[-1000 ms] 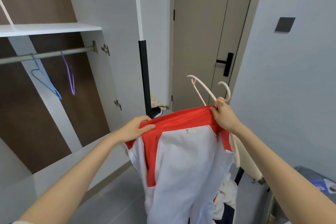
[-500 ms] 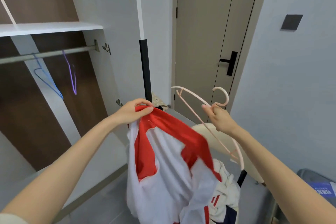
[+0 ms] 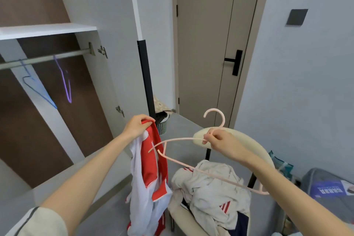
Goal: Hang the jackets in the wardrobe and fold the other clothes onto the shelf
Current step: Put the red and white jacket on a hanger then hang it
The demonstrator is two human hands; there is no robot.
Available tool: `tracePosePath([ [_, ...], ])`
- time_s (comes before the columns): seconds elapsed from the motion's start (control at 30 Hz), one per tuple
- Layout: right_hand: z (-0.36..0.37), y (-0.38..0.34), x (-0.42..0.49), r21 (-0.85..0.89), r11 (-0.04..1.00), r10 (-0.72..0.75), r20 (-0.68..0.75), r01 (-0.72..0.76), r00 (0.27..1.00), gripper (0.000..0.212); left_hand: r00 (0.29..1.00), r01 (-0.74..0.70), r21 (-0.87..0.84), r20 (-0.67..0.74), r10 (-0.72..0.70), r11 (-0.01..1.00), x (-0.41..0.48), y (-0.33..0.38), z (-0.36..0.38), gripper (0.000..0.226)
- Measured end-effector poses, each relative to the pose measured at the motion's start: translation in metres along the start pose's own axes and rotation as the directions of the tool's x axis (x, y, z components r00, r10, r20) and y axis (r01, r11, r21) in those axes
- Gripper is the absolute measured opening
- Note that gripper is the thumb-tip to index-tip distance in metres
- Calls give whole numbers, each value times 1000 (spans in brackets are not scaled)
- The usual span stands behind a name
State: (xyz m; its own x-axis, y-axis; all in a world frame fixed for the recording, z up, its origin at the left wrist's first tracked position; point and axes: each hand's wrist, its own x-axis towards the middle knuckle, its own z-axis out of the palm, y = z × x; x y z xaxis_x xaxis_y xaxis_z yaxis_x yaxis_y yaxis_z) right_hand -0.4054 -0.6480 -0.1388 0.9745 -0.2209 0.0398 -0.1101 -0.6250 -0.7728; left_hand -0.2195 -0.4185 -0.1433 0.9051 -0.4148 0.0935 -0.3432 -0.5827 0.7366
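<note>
Head view: jacket [image 3: 147, 178] hangs lengthwise down; hanger [image 3: 182, 138] hook points up.

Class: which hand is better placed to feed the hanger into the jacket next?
Right. The right hand grips the pink hanger at its neck, tip beside the jacket that the left hand holds up.

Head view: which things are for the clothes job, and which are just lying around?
For the job: red-and-white jacket in the left hand, pink hanger in the right hand, wardrobe rail, shelf, clothes pile on the chair.
Just lying about: mesh basket, wall switch, blue box.
</note>
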Motion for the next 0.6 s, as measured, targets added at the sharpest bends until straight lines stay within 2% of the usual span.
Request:
tracePosePath([
  [0.1,18,4,5,-59,998,4,-2,-4,1000,34,999,-29,-51,28,30,998,-2,14,2,18],
  [0.2,35,9,16,-94,996,6,-17,-7,1000,31,997,-82,-117,-3,82,990,-6,39,-3,19],
  [0.33,58,-2,36,-69,997,-40,-60,36,997,33,989,-145,-409,-60,132,901,-18,79,-19,20],
  [0.43,58,-20,49,169,981,-61,-216,99,974,40,987,-131,-540,11,162,831,-32,95,-31,25],
  [0.5,50,-34,56,381,910,-39,-312,162,949,43,972,-154,-488,83,222,859,-42,96,-34,27],
  [0.6,39,-50,61,587,781,-10,-329,213,944,40,948,-205,-457,128,291,866,-53,93,-31,28],
])
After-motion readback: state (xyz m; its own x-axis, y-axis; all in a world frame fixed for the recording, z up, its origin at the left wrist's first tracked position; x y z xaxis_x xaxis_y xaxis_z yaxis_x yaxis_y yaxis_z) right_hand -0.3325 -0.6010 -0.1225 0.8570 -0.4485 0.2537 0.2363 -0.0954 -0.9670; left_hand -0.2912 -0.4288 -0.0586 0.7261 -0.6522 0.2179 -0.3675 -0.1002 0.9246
